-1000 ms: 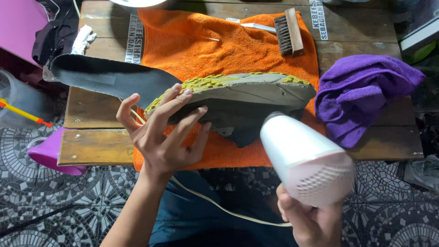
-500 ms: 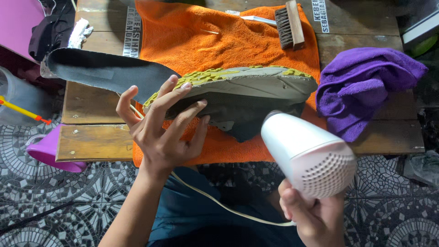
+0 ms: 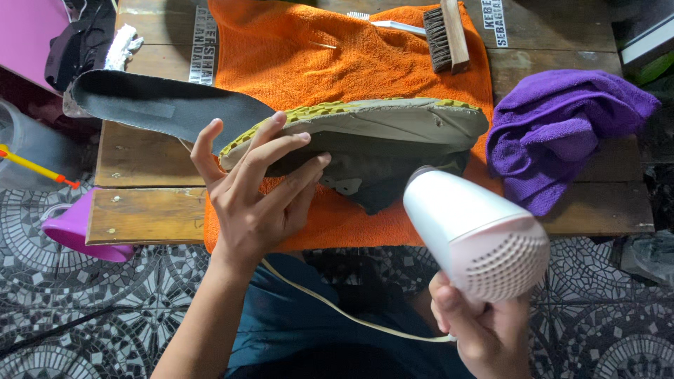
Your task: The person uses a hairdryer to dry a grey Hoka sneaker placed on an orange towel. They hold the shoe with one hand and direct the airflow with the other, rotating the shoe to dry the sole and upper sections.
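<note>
We count one shoe [image 3: 365, 144], one hair dryer [image 3: 477, 235], one insole [image 3: 168, 105], one brush [image 3: 446, 36] and two towels over the bench [image 3: 140, 210]. Our left hand [image 3: 256, 196] cups the grey, yellow-treaded shoe above the orange towel [image 3: 337, 56], fingers spread; our right hand [image 3: 481, 337] wraps the white dryer's handle just beside it.

Wooden plank surface [image 3: 147, 210] under an orange towel [image 3: 365, 63], purple cloth [image 3: 562, 133], brush [image 3: 446, 35] and grey insole [image 3: 161, 105].
</note>
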